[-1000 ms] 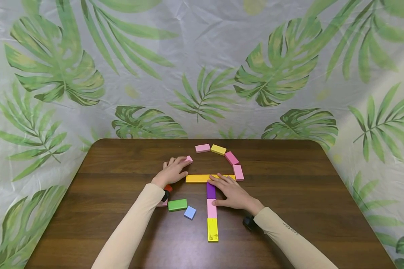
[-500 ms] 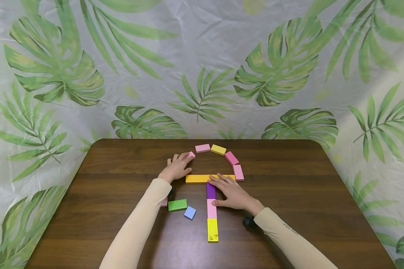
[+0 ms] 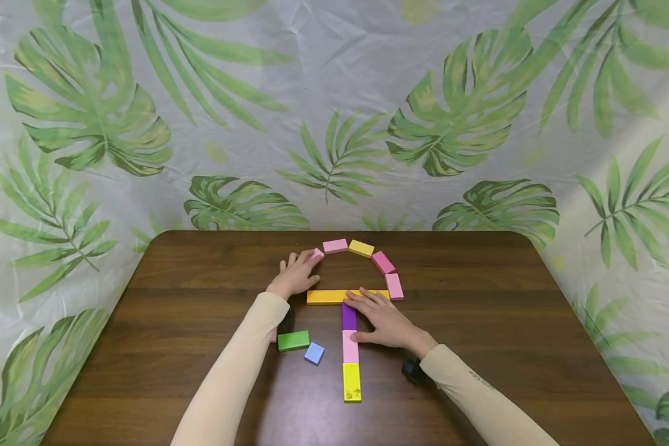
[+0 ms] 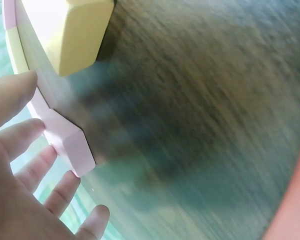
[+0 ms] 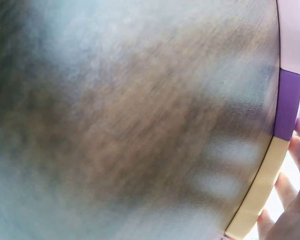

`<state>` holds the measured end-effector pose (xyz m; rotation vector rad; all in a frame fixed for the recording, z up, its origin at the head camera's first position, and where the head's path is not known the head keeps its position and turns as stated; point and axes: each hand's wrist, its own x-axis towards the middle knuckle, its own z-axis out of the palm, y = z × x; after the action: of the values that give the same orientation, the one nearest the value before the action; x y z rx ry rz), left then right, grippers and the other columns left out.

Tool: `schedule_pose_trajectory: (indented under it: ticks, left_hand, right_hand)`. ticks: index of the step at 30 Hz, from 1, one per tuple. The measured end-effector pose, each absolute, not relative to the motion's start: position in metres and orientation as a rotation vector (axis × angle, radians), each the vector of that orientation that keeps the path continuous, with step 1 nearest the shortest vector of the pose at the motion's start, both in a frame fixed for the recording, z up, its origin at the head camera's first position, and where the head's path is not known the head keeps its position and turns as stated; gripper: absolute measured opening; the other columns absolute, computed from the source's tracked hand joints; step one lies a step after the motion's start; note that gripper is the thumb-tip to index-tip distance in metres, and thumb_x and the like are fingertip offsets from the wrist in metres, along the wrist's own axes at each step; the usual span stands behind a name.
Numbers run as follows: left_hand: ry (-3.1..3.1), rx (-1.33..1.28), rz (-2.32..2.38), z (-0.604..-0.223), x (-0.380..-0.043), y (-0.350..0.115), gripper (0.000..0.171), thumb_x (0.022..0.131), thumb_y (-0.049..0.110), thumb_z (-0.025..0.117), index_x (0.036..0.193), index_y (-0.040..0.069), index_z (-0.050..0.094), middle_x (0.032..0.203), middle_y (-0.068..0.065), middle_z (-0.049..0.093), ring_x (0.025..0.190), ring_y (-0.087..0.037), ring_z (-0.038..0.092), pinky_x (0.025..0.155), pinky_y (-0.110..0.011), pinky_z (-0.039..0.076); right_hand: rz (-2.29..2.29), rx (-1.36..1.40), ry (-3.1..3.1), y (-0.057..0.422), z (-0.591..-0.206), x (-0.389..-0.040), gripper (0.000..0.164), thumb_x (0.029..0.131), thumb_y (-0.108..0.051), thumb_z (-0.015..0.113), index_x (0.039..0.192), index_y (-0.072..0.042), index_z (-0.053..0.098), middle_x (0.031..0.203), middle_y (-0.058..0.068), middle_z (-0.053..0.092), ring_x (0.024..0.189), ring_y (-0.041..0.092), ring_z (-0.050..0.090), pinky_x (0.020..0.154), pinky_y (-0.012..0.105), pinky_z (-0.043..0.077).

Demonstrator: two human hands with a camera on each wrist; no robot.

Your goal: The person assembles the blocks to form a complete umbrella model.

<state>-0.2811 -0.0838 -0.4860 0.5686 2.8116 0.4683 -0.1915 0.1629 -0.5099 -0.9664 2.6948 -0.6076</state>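
Observation:
My left hand reaches to the upper left of an arch of small blocks. Its extended fingers touch a pink block, whose end meets a second pink block. My right hand lies flat with spread fingers, the fingertips on a long orange block and the thumb at a light pink block. Between these two sits a purple block. A yellow block ends this straight column. The arch continues with a pale yellow block, a dark pink block and another pink block.
Left of the column lie a green block and a small blue square block. A pink block is mostly hidden behind the left sleeve. The brown wooden table ends at a leaf-patterned curtain.
My left hand has slid the pink block right and away from me, up to the arch's neighbouring pink block. The right hand has stayed in place.

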Motion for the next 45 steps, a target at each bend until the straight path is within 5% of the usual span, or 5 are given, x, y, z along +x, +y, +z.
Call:
schedule_pose_trajectory:
  ticks: [29,45]
  left_hand:
    - [2.803,0.524,0.370,-0.483,-0.297,-0.059,0.062,0.098,0.030,0.054,0.152,0.012,0.028,0.157,-0.003,0.021,0.139,-0.033,0.016,0.107,-0.061,0.011]
    - [2.791,0.518,0.365,-0.485,-0.298,-0.055,0.062,0.098,0.032,0.054,0.151,0.013,0.029,0.156,-0.002,0.023,0.139,-0.033,0.017,0.106,-0.060,0.014]
  right_hand:
    - [-0.622,-0.976,2.690,0.161,-0.507,-0.192,0.076,0.087,-0.049,0.064,0.149,-0.015,0.036,0.155,0.004,0.028,0.144,0.028,0.013,0.113,0.050,0.010]
    - [-0.633,-1.004,2.699,0.162,-0.508,-0.191,0.075,0.087,-0.048,0.064,0.148,-0.012,0.037,0.154,0.007,0.030,0.143,0.031,0.016,0.112,0.052,0.013]
